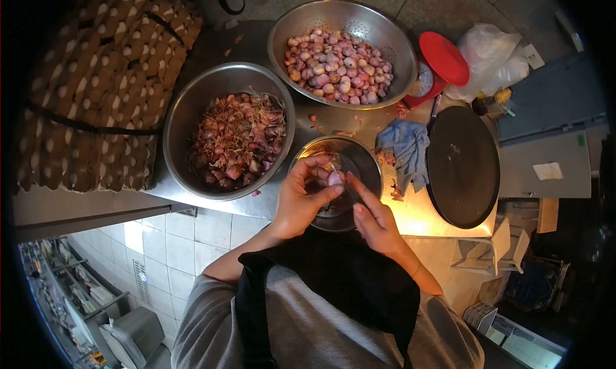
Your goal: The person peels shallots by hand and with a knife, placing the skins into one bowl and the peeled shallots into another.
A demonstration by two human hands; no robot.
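My left hand point(306, 196) pinches a small pinkish-purple shallot point(334, 178) between thumb and fingers. Against it, my right hand point(375, 216) is closed round a small knife point(351, 192), whose blade points up toward the shallot. Both hands are over a small metal bowl point(374, 170) with scraps inside. Left of it stands a metal bowl point(173, 135) heaped with unpeeled shallots, dry skins and roots point(237, 135). Behind, a large perforated metal colander point(391, 38) holds peeled shallots point(340, 67).
A blue cloth point(407, 147) and a round black pan point(463, 167) lie at the right. Behind them are a red scale point(427, 83) and plastic bags point(491, 54). Stacked egg trays point(96, 86) stand at the left. Loose skins are scattered on the metal table point(256, 205).
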